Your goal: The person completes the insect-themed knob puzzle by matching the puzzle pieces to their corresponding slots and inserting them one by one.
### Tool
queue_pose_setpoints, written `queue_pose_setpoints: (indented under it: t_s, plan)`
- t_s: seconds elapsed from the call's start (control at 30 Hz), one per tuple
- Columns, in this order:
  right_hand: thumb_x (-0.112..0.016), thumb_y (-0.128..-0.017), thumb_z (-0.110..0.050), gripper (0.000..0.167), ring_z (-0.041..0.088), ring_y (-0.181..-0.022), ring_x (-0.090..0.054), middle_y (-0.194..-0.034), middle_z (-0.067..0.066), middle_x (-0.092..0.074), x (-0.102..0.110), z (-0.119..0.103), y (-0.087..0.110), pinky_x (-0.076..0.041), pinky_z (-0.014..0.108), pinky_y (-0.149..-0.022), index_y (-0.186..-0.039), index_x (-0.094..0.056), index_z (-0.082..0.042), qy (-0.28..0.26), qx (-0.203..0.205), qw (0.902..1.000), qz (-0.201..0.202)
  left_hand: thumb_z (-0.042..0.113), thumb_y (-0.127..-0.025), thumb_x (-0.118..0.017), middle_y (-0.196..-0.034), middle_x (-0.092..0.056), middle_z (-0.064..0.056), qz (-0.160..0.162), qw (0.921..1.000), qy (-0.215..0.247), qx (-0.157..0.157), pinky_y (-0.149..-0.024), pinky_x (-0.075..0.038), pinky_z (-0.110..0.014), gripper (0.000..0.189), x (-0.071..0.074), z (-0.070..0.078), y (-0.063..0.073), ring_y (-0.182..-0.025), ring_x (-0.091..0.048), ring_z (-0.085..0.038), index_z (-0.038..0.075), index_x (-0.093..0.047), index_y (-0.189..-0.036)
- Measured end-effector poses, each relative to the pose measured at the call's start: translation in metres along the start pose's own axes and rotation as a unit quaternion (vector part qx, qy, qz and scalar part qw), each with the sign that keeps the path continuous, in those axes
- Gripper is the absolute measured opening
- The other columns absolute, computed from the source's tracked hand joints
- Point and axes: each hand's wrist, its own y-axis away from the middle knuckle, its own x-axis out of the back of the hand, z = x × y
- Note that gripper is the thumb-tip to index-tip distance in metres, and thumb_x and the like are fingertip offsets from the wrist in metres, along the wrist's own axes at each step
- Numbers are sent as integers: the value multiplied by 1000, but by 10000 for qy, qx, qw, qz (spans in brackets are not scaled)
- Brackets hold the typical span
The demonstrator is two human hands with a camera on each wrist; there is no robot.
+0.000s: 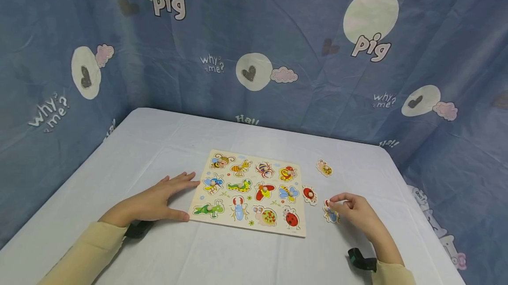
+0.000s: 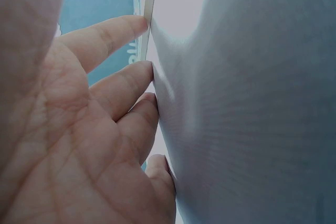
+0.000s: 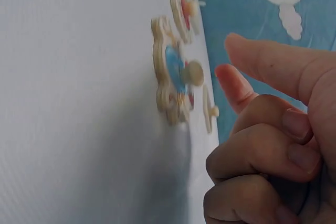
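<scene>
The left hand (image 1: 160,200) spreads its fingers along the left edge of a wooden insect puzzle board (image 1: 250,223). Fingertips and thumb rest right at that edge and on the white cloth, as the left wrist view shows. Just right of the board, the right hand (image 1: 353,212) hovers at a blue stag beetle piece (image 1: 331,212). In the right wrist view its thumb and index finger are extended and apart, a little away from the beetle piece's wooden knob (image 3: 193,73); the other fingers are curled. A ladybug piece (image 1: 310,195) lies against the board's right edge.
A snail piece (image 1: 325,168) lies farther back, right of the board. Knobbed insects fill most of the board; the beetle, snail and ladybug pictures in its front row show no knobs. Blue printed curtains (image 1: 254,20) hang behind the white table (image 1: 178,135).
</scene>
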Motion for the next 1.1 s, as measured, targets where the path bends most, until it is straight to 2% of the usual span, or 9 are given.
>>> queue_pose_setpoints:
  t_s: [0.17,0.7,1.1]
  plan:
    - [-79,-97,-27,34,8,-56,-37,-63,-5,-45,1,5,0,-31,23,-51,-119,-74,-2,41,-77,10000,3,55,-78,-92,-176,-32,-18,5,10000,17,-9,-128,-7,-78,98,0,0,0,-164,-20,-49,19,-52,-160]
    - [-83,-94,-23,30,5,-56,-35,-63,-7,-43,3,12,-1,-31,21,-52,-111,-76,1,-42,107,9995,-291,57,-78,-91,-176,-32,-18,9,10000,-21,-25,-128,-8,-79,98,-1,-3,-1,-164,-21,-49,20,-52,-160]
    - [-85,-91,-22,28,6,-55,-35,-62,-6,-43,0,12,-1,-30,21,-50,-107,-77,-1,217,187,9995,-164,57,-78,-91,-176,-33,-18,28,10000,12,-50,-128,-8,-79,98,-1,-4,-1,-164,-21,-49,20,-52,-160]
